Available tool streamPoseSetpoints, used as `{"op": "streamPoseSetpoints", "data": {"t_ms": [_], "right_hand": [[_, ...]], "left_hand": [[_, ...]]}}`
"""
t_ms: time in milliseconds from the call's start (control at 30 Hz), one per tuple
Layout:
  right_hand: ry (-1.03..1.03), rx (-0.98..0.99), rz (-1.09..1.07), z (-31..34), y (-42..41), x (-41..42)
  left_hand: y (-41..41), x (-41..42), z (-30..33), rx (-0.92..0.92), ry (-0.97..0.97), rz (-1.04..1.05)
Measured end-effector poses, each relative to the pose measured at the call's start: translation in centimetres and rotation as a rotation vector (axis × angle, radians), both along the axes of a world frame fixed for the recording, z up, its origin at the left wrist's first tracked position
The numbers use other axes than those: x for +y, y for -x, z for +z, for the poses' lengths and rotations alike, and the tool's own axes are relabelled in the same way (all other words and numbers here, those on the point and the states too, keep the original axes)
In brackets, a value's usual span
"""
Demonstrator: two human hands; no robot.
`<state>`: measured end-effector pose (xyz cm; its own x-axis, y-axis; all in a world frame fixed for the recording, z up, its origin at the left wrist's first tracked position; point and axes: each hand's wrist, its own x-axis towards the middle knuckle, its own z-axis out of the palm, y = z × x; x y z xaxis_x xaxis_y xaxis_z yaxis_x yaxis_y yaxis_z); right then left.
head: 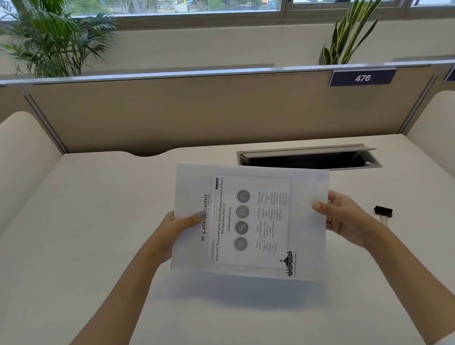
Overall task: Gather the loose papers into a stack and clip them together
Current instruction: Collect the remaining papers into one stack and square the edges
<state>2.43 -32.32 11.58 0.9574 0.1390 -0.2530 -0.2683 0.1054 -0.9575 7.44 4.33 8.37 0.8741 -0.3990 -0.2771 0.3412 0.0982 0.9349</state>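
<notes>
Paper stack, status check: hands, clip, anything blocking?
Left hand and right hand grip paper stack by opposite edges, lifted off desk. Binder clip lies unused beside right hand. Nothing blocking.

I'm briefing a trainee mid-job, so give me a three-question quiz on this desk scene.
1. True or false: the left hand and right hand both grip the white printed paper stack.
2. Where is the black metal binder clip? A) on the stack B) on the white desk, right of the right hand
3. What number is on the dark blue partition label?

Key: 1 true; 2 B; 3 476
</notes>
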Motion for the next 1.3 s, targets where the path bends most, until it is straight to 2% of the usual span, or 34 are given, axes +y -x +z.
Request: {"op": "streamPoseSetpoints", "data": {"t_ms": [100, 233, 400, 567, 767, 1000, 1167, 1233, 1300], "right_hand": [[-0.019, 0.025, -0.073, -1.1, 0.3, 2.1], [0.067, -0.079, -0.206, -1.6, -0.2, 3.5], [0.090, -0.189, -0.330, -2.7, 0.1, 4.7], [0.102, -0.089, -0.328, -5.8, 0.7, 5.5], [0.088, -0.085, -0.323, -5.5, 0.3, 5.7], [0.094, -0.040, -0.406, -6.6, 0.4, 6.3], [0.229, -0.089, -0.491, -4.9, -0.8, 6.0], [0.395, -0.127, -0.555, -4.1, -1.5, 5.5], [0.650, -0.150, -0.620, -3.0, -2.2, 5.1]], "left_hand": [[0.1, -0.6, 0.1, -0.034, -0.007, 0.019], [0.2, -1.2, 0.6, -0.097, -0.116, -0.009], [0.8, -1.8, -0.5, -0.214, -0.081, 0.134], [1.6, -2.1, -3.7, -0.174, -0.127, 0.184], [1.3, -2.6, -4.1, -0.155, -0.097, 0.280], [1.4, -2.2, -5.1, -0.173, -0.174, 0.229], [0.4, -1.5, -4.0, -0.155, -0.305, 0.182], [0.0, -1.1, -3.1, -0.159, -0.352, 0.121], [-0.5, -0.6, -2.6, -0.171, -0.440, 0.028]]}}
